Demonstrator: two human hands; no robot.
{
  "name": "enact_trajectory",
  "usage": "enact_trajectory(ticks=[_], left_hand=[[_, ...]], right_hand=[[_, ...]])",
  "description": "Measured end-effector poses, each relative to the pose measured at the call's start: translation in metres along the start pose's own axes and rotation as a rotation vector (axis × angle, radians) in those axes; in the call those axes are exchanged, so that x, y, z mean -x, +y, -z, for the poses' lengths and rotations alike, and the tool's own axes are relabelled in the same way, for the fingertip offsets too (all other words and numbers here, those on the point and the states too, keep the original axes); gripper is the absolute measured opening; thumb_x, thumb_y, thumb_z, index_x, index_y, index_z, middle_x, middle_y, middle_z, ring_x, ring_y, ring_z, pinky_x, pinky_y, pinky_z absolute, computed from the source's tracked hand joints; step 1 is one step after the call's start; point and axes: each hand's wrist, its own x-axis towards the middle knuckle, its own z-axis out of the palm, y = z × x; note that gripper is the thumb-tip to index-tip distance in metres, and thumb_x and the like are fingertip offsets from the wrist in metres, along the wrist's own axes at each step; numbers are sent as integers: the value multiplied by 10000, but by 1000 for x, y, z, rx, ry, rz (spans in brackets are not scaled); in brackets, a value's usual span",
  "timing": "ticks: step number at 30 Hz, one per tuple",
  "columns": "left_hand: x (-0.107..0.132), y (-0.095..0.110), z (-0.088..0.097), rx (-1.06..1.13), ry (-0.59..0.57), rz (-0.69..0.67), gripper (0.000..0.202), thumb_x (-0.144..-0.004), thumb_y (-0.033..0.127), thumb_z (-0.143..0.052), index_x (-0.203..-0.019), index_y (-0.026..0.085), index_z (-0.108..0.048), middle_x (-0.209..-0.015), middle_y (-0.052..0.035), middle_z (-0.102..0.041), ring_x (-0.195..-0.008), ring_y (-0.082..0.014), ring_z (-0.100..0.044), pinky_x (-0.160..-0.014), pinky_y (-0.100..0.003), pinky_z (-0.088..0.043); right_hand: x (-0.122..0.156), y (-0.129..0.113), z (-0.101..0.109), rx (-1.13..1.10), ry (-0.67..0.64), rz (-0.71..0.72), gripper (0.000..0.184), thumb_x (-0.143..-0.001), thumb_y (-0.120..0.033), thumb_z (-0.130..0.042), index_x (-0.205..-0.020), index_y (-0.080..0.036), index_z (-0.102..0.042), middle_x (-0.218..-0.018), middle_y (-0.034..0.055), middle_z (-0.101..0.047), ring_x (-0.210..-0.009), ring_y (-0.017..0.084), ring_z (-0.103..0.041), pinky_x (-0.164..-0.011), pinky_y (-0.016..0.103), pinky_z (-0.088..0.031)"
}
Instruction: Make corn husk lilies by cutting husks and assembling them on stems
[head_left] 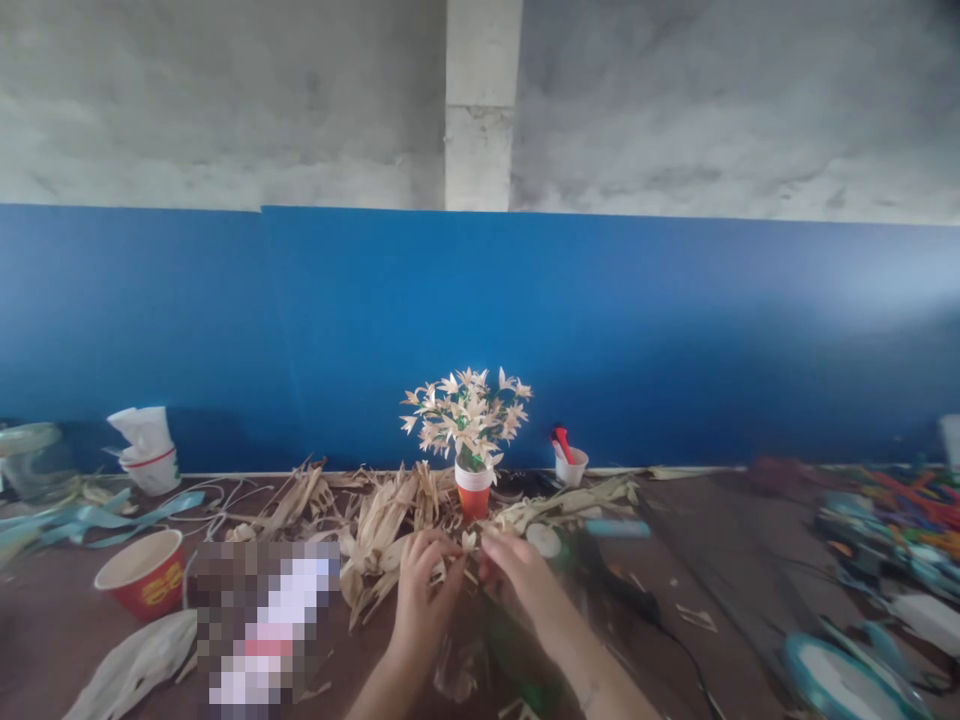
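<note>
My left hand (420, 590) and my right hand (521, 580) meet over the brown table, fingers curled and pinched together around a small pale husk flower (469, 545). Just behind them stands an orange and white cup (474, 492) holding a bouquet of cream husk flowers (466, 412). Dried corn husks (375, 520) lie heaped to the left of my hands and behind them. What sits inside my palms is hidden.
A red paper cup (142, 572) stands at the left, stacked white cups (148, 452) farther back. A small white cup with a red tool (570, 460) sits behind. Teal ribbons (90, 520) trail left. Coloured supplies (900, 540) crowd the right. A blue wall panel (675, 340) backs the table.
</note>
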Motion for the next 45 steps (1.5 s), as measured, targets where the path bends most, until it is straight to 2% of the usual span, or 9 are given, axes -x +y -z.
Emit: enact_trajectory(ticks=[2, 5, 10, 14, 19, 24, 31, 36, 45], left_hand=[[2, 2, 1, -108, 13, -71, 101, -810, 193, -553, -753, 204, -635, -846, -52, -609, -866, -225, -548, -781, -356, -434], [4, 3, 1, -193, 15, -127, 110, -808, 170, -549, -750, 201, -637, -832, -53, -608, -838, -221, -551, -749, -351, -443], [3, 1, -1, -181, 72, -117, 116, -803, 170, -558, -722, 201, -634, -823, -48, -605, -828, -217, -550, -741, -348, -447], [2, 1, -2, -101, 91, -80, 117, -787, 156, -547, -712, 204, -624, -831, -48, -611, -842, -221, -559, -749, -348, -457], [2, -4, -2, -42, 59, -22, 105, -790, 172, -548, -725, 206, -623, -856, -52, -620, -859, -225, -565, -762, -351, -458], [3, -5, -2, -80, 47, -39, 91, -801, 191, -566, -744, 207, -634, -864, -53, -617, -873, -230, -547, -789, -364, -431], [2, 0, -3, 41, -37, 38, 72, -777, 215, -613, -716, 202, -649, -828, -45, -612, -850, -222, -553, -779, -343, -426], [-2, -4, -5, 224, -107, 144, 44, -718, 235, -669, -707, 192, -672, -802, -45, -619, -825, -220, -576, -764, -334, -436], [-1, -4, -2, 177, -156, 93, 36, -713, 198, -674, -678, 205, -676, -828, -42, -619, -854, -215, -559, -804, -344, -408]], right_hand=[[1, -1, -3, -51, -13, -68, 373, -812, -497, -486, -690, -163, -597, -603, 16, -596, -522, 133, -534, -490, 245, -352], [3, -3, -7, -79, -13, -79, 283, -763, -412, -551, -627, -165, -580, -571, 3, -585, -508, 124, -522, -471, 235, -312], [3, -1, -13, -143, -25, -117, 103, -688, -251, -555, -630, -166, -557, -559, -21, -581, -499, 105, -507, -485, 223, -304], [3, 6, -17, -181, -46, -142, 71, -667, -220, -558, -618, -175, -531, -538, -36, -582, -494, 98, -498, -512, 222, -319], [3, 4, -15, -129, -34, -167, 134, -701, -297, -597, -663, -176, -553, -558, -28, -596, -494, 110, -511, -514, 232, -322], [6, -9, -7, -97, 7, -99, 272, -766, -430, -566, -682, -171, -561, -595, -24, -578, -524, 115, -520, -524, 240, -325], [2, -8, -3, -32, 3, -144, 105, -672, -242, -569, -600, -166, -555, -527, -36, -550, -481, 92, -477, -490, 220, -296], [-1, -11, 3, 31, -40, -155, 150, -674, -269, -591, -573, -176, -531, -452, -62, -487, -421, 76, -415, -456, 210, -290], [-2, -15, 5, 216, -33, -146, 168, -691, -244, -609, -560, -175, -530, -415, -64, -456, -427, 85, -414, -456, 212, -281]])
